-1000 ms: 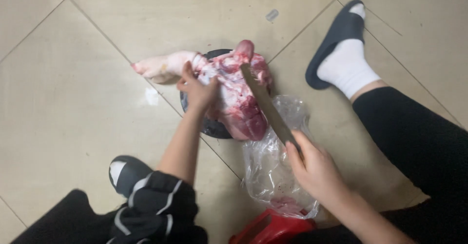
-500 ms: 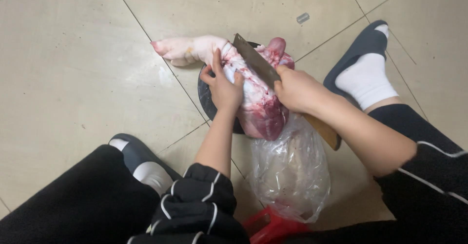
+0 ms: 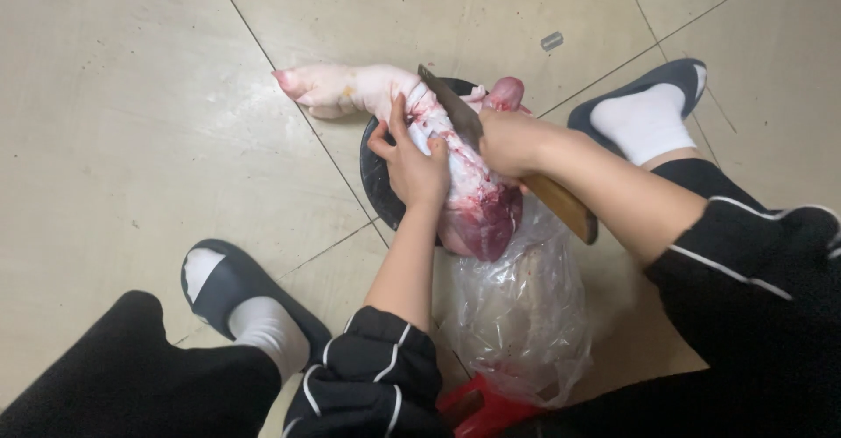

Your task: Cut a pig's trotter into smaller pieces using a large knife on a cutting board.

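Note:
A large raw pig leg (image 3: 473, 201), pink and red with a pale trotter (image 3: 337, 90) at its far end, lies across a dark round chopping block (image 3: 378, 184) on the tiled floor. My left hand (image 3: 412, 165) presses flat on the meat near the trotter, fingers spread. My right hand (image 3: 508, 140) grips a cleaver (image 3: 451, 105) by its wooden handle (image 3: 565, 210); the blade rests on the leg just beside my left fingers.
A clear plastic bag (image 3: 526, 315) lies on the floor below the block, with something red (image 3: 477, 412) at its near end. My feet in white socks and dark slippers (image 3: 232, 289) (image 3: 648, 109) flank the block. A small grey scrap (image 3: 552, 41) lies beyond.
My right hand has brought the cleaver from beside the bag up onto the meat. The blade now lies across the leg next to my left hand, which stayed on the meat.

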